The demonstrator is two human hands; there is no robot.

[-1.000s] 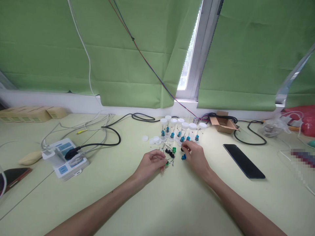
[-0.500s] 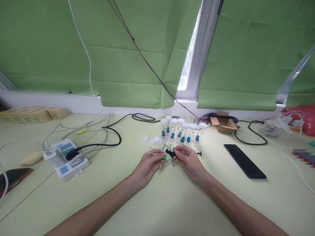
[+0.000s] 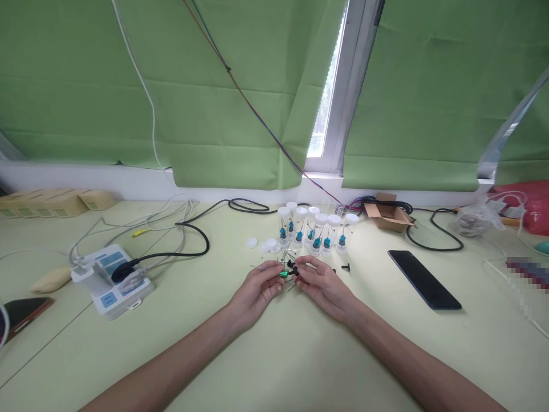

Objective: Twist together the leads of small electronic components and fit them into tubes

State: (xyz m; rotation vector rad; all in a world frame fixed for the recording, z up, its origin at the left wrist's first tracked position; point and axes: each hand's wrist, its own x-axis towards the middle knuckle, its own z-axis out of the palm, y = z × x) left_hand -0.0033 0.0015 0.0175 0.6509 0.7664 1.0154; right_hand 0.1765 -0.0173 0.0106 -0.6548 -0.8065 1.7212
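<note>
left hand (image 3: 257, 289), just below and left of frame centre: grip narrow, fingertips closed on a green piece (image 3: 283, 274). thin rod (image 3: 258, 267) sticks out past the fingers on the left; where it runs within the hand is hidden. right hand (image 3: 323, 288), right of centre: grip narrow too, fingertips on a black piece (image 3: 293, 272), most of its near end covered by them. both pieces sit between the hands, close together; whether they touch, cannot tell. other metal rods (image 3: 290, 253) cross just behind, too small and tangled to count. a dark bit (image 3: 334, 270) shows behind the right hand, shape unclear.

around: clear tubes (image 3: 327, 233) with white lids stand bunched above the hands, blue pieces inside, front ones overlapping those behind. loose white caps (image 3: 271, 245) lie left of them. black t-shaped piece (image 3: 346, 267) right of the right hand. phone (image 3: 424, 279) on the table (image 3: 274, 360), centre right. power strip (image 3: 112, 280) lower left, partly under plugs. dark device (image 3: 23, 315) cut off at left edge. red bag-like thing (image 3: 534, 209) cut off at right edge; a pixelated patch below it, unreadable.
</note>
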